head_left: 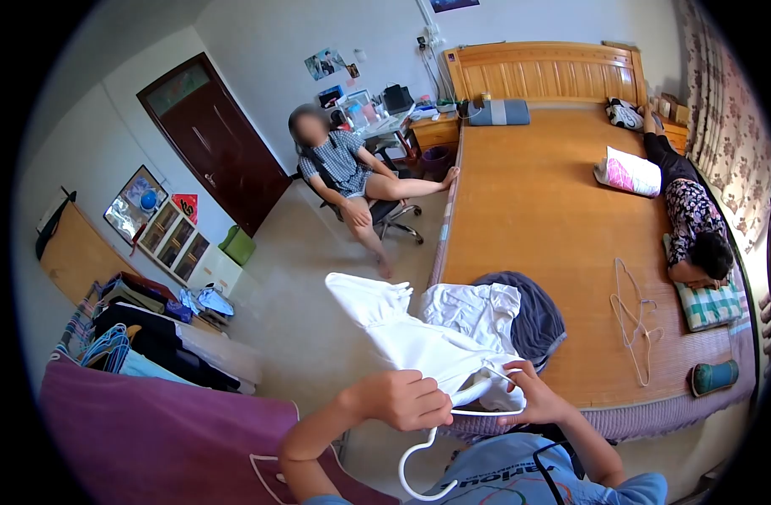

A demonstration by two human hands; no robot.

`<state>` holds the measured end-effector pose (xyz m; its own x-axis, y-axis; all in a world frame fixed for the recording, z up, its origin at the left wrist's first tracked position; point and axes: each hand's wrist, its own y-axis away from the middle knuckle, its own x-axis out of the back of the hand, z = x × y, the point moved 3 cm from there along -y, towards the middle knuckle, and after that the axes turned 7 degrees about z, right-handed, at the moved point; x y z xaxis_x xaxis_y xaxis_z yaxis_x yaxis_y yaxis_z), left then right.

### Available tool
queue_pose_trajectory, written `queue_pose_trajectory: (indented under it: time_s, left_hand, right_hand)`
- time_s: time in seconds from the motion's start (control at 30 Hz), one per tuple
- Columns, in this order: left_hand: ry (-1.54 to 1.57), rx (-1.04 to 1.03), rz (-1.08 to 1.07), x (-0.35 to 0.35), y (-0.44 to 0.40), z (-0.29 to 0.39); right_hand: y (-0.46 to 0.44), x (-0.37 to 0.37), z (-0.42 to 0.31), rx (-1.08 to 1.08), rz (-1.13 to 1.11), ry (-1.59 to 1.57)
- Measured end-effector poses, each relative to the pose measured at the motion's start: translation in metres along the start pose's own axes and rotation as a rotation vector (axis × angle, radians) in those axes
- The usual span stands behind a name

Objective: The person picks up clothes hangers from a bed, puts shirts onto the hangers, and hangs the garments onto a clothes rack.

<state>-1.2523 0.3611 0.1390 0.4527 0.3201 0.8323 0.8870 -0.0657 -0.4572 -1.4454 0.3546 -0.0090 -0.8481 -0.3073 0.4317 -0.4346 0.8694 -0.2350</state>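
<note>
A white garment (411, 337) hangs stretched out in front of me, one part of it sticking up to the left. My left hand (406, 400) is closed in a fist on the garment, beside the white clothes hanger (415, 471). The hanger's hook points down toward my body, and part of its frame is inside the cloth. With thumb and fingers, my right hand (533, 397) grips the end of the hanger at the garment's edge. Just beyond, a white shirt (474, 307) and a dark grey garment (537, 320) lie on the bed's corner.
Wire hangers (630, 328) lie on the bed mat (537, 210). A person (693, 202) lies along its right edge near a green cushion (714, 379). Another person (343, 168) sits on an office chair (390, 215). Clothes on hangers (162, 341) and a purple cloth (167, 421) are at left.
</note>
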Motion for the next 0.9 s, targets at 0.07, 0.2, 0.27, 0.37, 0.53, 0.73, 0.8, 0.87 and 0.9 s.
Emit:
queue_pose_trajectory:
  time_s: [0.07, 0.2, 0.27, 0.37, 0.53, 0.73, 0.8, 0.87, 0.9]
  left_hand:
    - [0.019, -0.027, -0.01, -0.001, 0.003, 0.001]
    - [0.094, -0.034, -0.051, 0.004, 0.005, 0.0]
    - [0.047, -0.016, -0.046, 0.014, 0.005, 0.001]
    - [-0.051, 0.013, -0.026, 0.017, 0.004, 0.008]
    - [-0.075, 0.091, 0.009, 0.022, -0.005, 0.027]
    - [-0.154, 0.319, -0.1, 0.038, -0.001, 0.073]
    - [-0.19, 0.47, -0.11, 0.047, 0.005, 0.096]
    - [-0.247, 0.607, -0.143, 0.054, 0.01, 0.12]
    - [-0.272, 0.634, -0.171, 0.055, 0.019, 0.129]
  right_hand:
    - [-0.004, -0.002, 0.006, -0.009, -0.096, -0.066]
    - [-0.019, 0.009, 0.016, 0.159, -0.244, -0.12]
    - [-0.027, 0.015, 0.033, 0.074, -0.347, -0.508]
    - [-0.038, 0.024, 0.041, -0.056, -0.021, -0.388]
    - [-0.047, -0.007, 0.034, -0.08, -0.016, -0.301]
    - [-0.043, -0.071, 0.02, 0.29, -0.377, -0.309]
    - [-0.044, -0.1, 0.013, 0.204, -0.461, -0.345]
    - [-0.043, -0.124, 0.015, 0.089, -0.475, -0.339]
    - [-0.047, -0.13, 0.013, 0.106, -0.418, -0.355]
